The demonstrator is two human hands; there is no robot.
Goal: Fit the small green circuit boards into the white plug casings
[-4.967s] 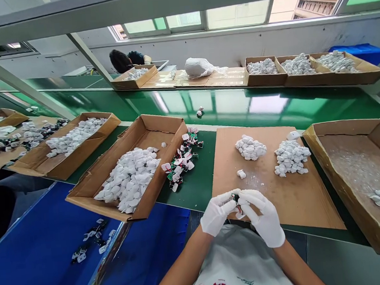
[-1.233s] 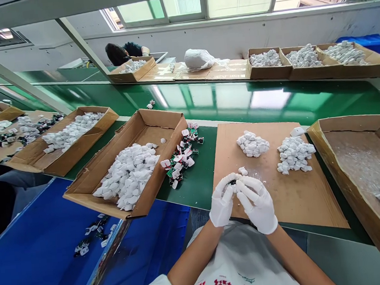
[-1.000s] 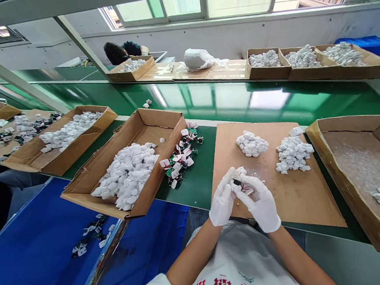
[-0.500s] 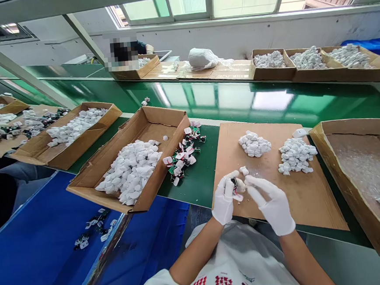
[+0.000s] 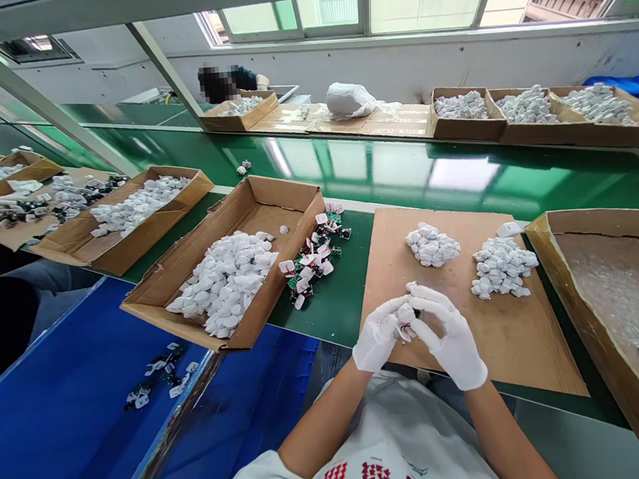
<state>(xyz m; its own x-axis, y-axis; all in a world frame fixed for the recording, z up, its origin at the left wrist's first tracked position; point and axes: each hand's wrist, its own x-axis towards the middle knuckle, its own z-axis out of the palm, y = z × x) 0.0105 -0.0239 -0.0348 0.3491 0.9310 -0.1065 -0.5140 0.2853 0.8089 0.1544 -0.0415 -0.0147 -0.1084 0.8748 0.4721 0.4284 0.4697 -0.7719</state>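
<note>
White lump with red wires [image 5: 406, 320] — pinched from both sides by narrow-set gloved fingers [image 5: 427, 301].
Left hand [image 5: 379, 336] nearest, right hand [image 5: 454, 345] curled close; long axis unreadable to me.

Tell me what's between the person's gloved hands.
A white lump with a thin red wire shows between the left hand and the right hand. The hands cover the rest, so its full shape and anything beneath it can't be seen.
</note>
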